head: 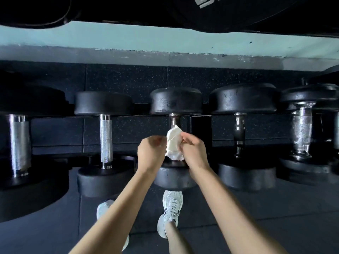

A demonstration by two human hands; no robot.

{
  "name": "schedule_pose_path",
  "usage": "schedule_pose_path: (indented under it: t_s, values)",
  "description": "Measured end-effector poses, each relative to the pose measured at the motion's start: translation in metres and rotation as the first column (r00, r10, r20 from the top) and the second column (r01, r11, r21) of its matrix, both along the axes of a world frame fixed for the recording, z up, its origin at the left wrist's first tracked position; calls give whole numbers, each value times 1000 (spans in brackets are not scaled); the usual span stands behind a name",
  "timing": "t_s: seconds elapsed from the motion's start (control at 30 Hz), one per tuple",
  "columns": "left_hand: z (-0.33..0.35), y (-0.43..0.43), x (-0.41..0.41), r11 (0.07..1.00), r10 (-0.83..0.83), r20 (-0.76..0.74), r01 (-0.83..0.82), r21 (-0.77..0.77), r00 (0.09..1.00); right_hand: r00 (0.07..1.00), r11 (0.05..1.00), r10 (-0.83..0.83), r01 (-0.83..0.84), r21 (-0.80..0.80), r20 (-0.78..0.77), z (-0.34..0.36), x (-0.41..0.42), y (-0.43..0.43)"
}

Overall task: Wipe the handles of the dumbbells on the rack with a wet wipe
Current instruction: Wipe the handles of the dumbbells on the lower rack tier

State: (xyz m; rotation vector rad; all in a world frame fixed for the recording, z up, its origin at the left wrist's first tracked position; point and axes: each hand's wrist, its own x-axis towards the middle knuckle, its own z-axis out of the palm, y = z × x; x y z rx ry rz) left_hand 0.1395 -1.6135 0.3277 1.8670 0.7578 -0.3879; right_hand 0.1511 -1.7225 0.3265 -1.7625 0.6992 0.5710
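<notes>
Squarely in the middle of the view, a crumpled white wipe [173, 142] is sitting over the handle [173, 120] of the middle dumbbell [176, 102], covering most of the bar, with only the far end of it showing dark above the cloth. The right hand [192, 153] is gripping the wipe from the right, its fingers curling over the cloth. The left hand [151, 153] is curling at the wipe's left edge; its fingertips are blurring there, and I cannot tell whether they are pinching the cloth or only touching it. Both forearms are reaching in from the near edge.

The dumbbell is lying on the rack [141, 109] with one head far and one near. To its left, a second dumbbell [106, 140] is showing a knurled silver bar, and a larger third one [19, 143] is lying at the left edge. To the right, a fourth dumbbell [239, 134] is lying with a dark contoured grip, and a chrome fifth one [301, 131] is lying beyond it.

Below the rack, two pale shoes [171, 208] are standing on the dark speckled floor [275, 217]. A teal wall [128, 35] is running along the far side, and a black plate [220, 11] with white lettering is hanging over the top edge.
</notes>
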Motion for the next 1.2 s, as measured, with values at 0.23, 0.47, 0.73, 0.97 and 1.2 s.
schedule_pose_path:
  t_s: [0.23,0.47,0.73,0.97,1.2]
  values:
    - [-22,-28,-5,998,-60,-4,60,-33,998,995,940,100,-96,-327,-4,6,-3,-18]
    - [-38,-31,22,814,186,-60,-188,-550,981,950,765,307,-213,-607,55,-17,-44,-29]
    - [-46,-26,46,683,323,-166,-351,-641,932,901,876,207,2,-482,381,-31,-48,-26]
    - [-43,-23,37,979,61,-92,-78,-189,994,931,882,120,60,-468,345,-36,-50,-26]
    - [-43,-19,56,956,60,-146,-99,-277,987,927,881,127,58,-469,353,-33,-50,-24]
